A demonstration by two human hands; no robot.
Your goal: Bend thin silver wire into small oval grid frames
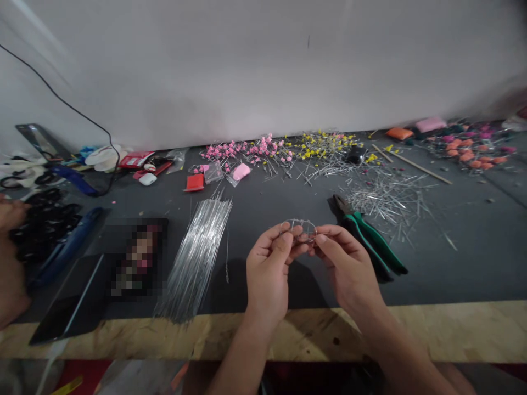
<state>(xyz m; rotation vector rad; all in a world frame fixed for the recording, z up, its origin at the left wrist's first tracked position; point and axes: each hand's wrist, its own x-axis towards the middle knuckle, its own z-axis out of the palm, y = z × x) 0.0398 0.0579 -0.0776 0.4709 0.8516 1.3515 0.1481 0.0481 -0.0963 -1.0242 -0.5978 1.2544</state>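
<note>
Between both hands is a small round piece of bent silver wire (302, 221), raised a little over the dark tabletop. My left hand (269, 269) pinches its left side between thumb and fingers. On the opposite side, my right hand (348, 263) grips it with the thumb pressed against the fingers. Fingertips hide the lower part of the wire. Pliers with green and black handles (373, 238) lie just beyond my right hand, jaws pointing away. To the left of my left hand rests a thick bundle of straight wires (197, 252), with one twisted wire (227, 252) beside it.
Along the wall lie pink-tipped wires (247, 148), yellow-tipped wires (325, 144) and loose wire pieces (387, 195). Orange-tipped wires (473, 151) sit at far right, near a wooden stick (420, 167). At left are a tablet (68, 296) and another person's hand (10, 214).
</note>
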